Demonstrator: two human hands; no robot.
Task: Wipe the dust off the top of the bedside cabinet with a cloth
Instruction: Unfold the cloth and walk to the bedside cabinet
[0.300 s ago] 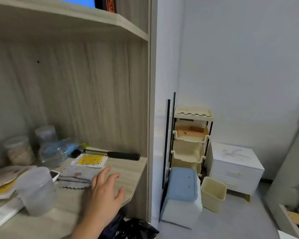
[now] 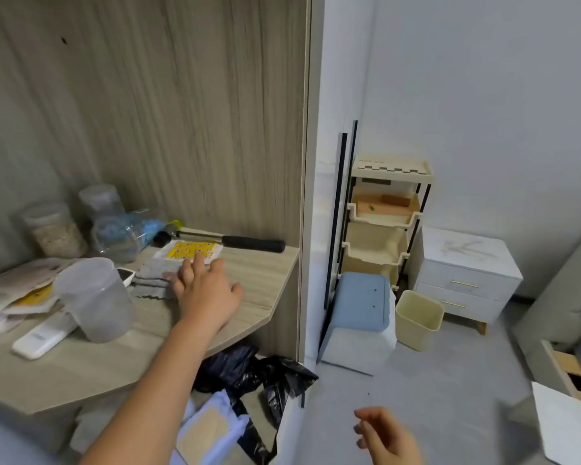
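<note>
While the grey cloth [image 2: 151, 280] lies folded on the desk [image 2: 265, 263] and the bedside cabinet [image 2: 463, 253], well apart by the far wall, shows pale smears on its top, the task is judged to be at its start: nothing wiped, cloth not yet picked up. Left hand [image 2: 205, 297] reaches forward over the desk, palm down, fingers straight and spread, tips at the grey cloth and the edge of the yellow patterned cloth [image 2: 192, 250]; contact is possible, but blur prevents confirmation. It grasps nothing. Right hand [image 2: 383, 434] is low, fingers loosely curled, empty. Remaining: take cloth, cross to cabinet, wipe top.
</note>
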